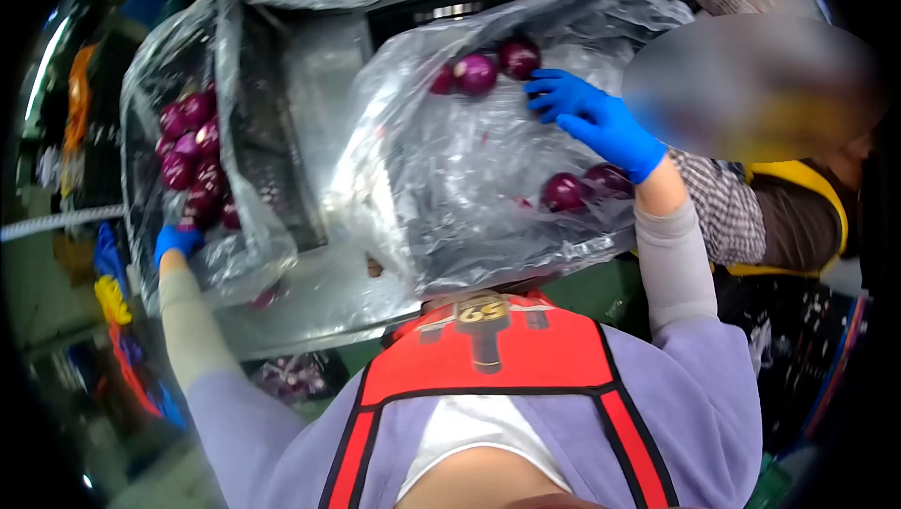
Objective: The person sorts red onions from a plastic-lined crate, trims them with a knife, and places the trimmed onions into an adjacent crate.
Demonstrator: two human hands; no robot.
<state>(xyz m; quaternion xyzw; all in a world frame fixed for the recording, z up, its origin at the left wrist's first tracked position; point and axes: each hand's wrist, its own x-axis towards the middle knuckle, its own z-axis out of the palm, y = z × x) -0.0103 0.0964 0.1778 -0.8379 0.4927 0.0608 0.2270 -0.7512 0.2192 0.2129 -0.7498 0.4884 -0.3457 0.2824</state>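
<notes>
My right hand (601, 122), in a blue glove, reaches over a clear plastic liner (422, 152) with its fingers stretched out and slightly apart. Its fingertips are right beside a dark red onion (519, 59); whether they touch it I cannot tell. Another peeled-looking red onion (476, 75) lies just left of that one. Nearer to me in the same liner are two more, one of them a red onion (565, 192). At the left, my gloved left hand (178, 242) is at the near end of a pile of red onions (194, 148) in a second plastic liner (141, 87). Its fingers are mostly hidden.
A bare metal surface (328, 68) runs between the two liners. Another person's checked sleeve (718, 209) is close on the right. Below the left side sits a bag of onions (296, 376). A pale hose-like strip (61, 223) reaches in from the left.
</notes>
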